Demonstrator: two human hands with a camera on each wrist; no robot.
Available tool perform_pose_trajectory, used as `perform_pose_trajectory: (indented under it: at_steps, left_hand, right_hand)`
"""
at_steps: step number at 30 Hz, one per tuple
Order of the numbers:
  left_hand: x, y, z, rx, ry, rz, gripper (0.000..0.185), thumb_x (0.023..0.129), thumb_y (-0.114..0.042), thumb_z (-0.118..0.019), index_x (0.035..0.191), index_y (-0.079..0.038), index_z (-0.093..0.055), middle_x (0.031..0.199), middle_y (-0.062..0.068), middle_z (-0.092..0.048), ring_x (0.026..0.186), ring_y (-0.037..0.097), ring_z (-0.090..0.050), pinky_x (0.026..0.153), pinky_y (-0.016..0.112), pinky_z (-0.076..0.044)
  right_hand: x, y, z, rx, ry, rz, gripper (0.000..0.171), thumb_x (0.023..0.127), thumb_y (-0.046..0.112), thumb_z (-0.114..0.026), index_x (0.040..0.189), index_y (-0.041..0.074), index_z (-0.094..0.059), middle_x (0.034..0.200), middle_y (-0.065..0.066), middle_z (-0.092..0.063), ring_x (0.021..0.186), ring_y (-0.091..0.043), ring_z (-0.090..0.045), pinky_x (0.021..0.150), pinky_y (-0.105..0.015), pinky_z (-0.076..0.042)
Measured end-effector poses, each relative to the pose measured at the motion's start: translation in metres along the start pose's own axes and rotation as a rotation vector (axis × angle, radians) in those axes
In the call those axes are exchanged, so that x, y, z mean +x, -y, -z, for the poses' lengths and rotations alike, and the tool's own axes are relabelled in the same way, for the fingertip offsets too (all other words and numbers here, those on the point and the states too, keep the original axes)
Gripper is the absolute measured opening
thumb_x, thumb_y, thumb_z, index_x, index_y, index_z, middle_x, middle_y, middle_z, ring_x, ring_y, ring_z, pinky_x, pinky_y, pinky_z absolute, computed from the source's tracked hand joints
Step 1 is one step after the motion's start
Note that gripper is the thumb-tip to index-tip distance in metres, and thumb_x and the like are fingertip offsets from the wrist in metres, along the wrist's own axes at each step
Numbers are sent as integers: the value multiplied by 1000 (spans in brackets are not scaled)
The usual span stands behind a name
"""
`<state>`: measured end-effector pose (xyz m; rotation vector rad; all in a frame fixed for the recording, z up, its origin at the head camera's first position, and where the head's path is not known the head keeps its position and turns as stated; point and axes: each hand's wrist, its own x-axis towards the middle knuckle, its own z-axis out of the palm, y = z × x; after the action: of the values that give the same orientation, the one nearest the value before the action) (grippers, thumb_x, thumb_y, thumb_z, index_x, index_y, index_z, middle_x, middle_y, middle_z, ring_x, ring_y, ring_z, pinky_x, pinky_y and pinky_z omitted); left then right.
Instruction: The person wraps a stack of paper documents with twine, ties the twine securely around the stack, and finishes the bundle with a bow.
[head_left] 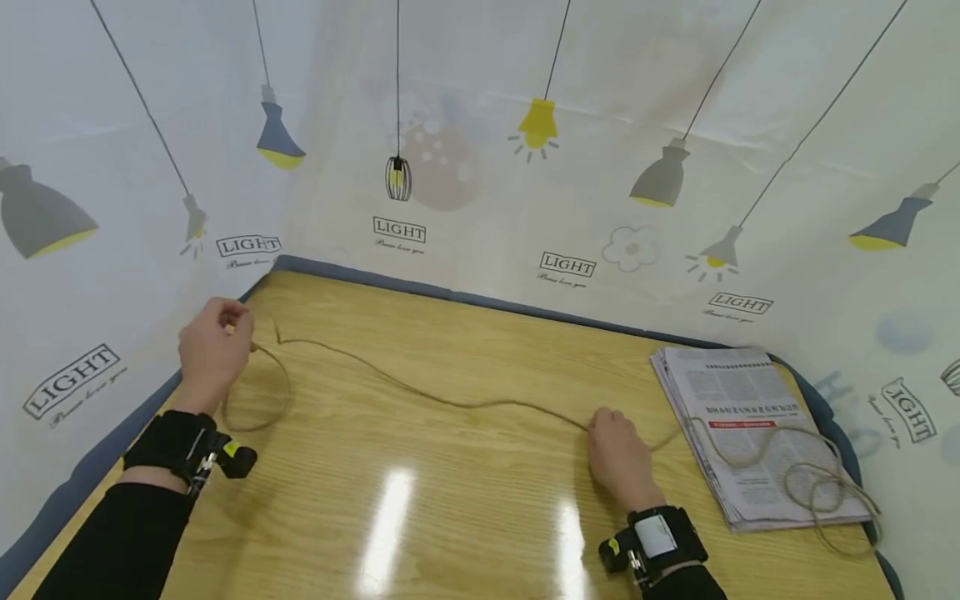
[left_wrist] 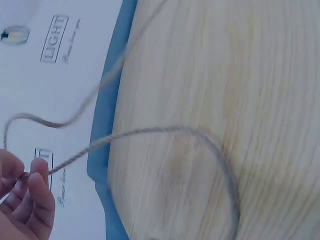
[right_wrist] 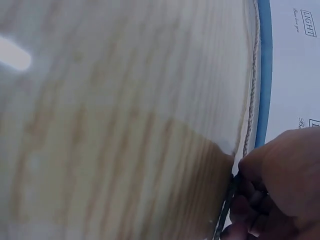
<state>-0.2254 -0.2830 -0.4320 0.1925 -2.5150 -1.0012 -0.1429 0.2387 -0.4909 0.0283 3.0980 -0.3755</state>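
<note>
Across the glossy wooden table [head_left: 450, 500], past the stack of printed newspapers [head_left: 750, 433], your thin brown jute twine [head_left: 450, 402] lies limp and light. Your left hand [head_left: 212, 350] pinches its end; your right hand [head_left: 621, 457] grips mid-length. Hold firmly there; it probably frays and slips.

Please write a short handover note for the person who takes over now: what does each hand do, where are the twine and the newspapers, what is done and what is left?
Left hand: grip pinches the twine near its end, raised near the table's far left corner; a loop hangs below it.
Right hand: fingers curled on the twine, low on the table, left of the newspapers.
Twine: stretched between the hands, then running onto the newspaper stack, where the rest lies in loose coils.
Done: a length is drawn out across the table.
Left: the stack is not tied; the twine only lies on top of it.
</note>
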Motion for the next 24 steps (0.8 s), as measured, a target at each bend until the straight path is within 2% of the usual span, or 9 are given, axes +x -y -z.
perform_pose_trajectory:
  at_steps: [2, 4, 8, 11, 13, 15, 19, 22, 24]
  left_hand:
    - [0, -3, 10, 52, -30, 84, 33, 101, -31, -41, 114, -6, -56, 90, 13, -61, 51, 5, -50, 50, 36, -36]
    - [0, -2, 19, 135, -12, 148, 32, 100, -27, -38, 116, -4, -55, 86, 17, -61, 51, 13, -50, 50, 35, -35]
    - [-6, 9, 26, 339, 111, 196, 30, 97, -19, -36, 102, 1, -57, 77, 22, -58, 57, 33, -50, 49, 40, -34]
    - [-12, 21, 24, 448, 213, 191, 28, 95, -16, -35, 75, -2, -49, 61, 13, -45, 55, 31, -46, 49, 40, -33]
    - [-14, 27, 21, 490, 264, 200, 26, 93, -15, -35, 69, -6, -42, 56, 7, -36, 52, 27, -41, 48, 38, -31]
    - [-15, 32, 19, 507, 300, 196, 24, 93, -15, -37, 73, -4, -44, 55, 8, -37, 51, 28, -42, 48, 39, -32]
    - [-15, 38, 17, 547, 368, 182, 25, 94, -14, -39, 95, 8, -52, 61, 20, -49, 54, 35, -50, 47, 43, -37]
    - [-17, 40, 13, 548, 375, 133, 24, 97, -13, -39, 85, 4, -51, 62, 20, -49, 54, 34, -50, 46, 43, -37]
    - [-18, 38, 9, 528, 357, 62, 21, 96, -10, -43, 81, 1, -51, 68, 21, -51, 56, 36, -51, 47, 45, -38]
  right_hand:
    - [0, -3, 2, -3, 11, -30, 13, 99, 6, -43, 97, -4, -51, 92, -21, -55, 84, -36, -58, 64, -47, -52]
    - [1, -5, 4, -5, 20, -68, 14, 98, 6, -42, 98, -6, -49, 93, -23, -55, 85, -38, -58, 65, -48, -51]
    - [1, -10, 8, 4, 10, -131, 12, 98, 6, -41, 96, -3, -48, 95, -25, -57, 87, -41, -59, 63, -51, -50]
    - [2, -13, 7, 22, -2, -149, 10, 97, 6, -41, 98, 0, -49, 97, -23, -58, 89, -40, -59, 63, -50, -50]
    - [2, -15, 7, 33, -9, -148, 9, 97, 6, -43, 99, 1, -50, 97, -22, -58, 88, -40, -59, 64, -50, -50]
    - [3, -15, 7, 39, -9, -149, 9, 96, 7, -45, 101, 2, -51, 97, -21, -59, 89, -39, -60, 65, -49, -50]
    - [4, -13, 7, 44, 1, -154, 9, 96, 8, -48, 102, 3, -52, 99, -20, -59, 91, -39, -60, 67, -50, -50]
    - [4, -11, 8, 54, 11, -154, 10, 96, 8, -47, 103, 4, -53, 101, -20, -60, 93, -38, -60, 69, -50, -50]
    - [4, -9, 8, 60, 15, -148, 10, 96, 8, -48, 104, 4, -53, 101, -19, -60, 93, -38, -60, 69, -49, -50]
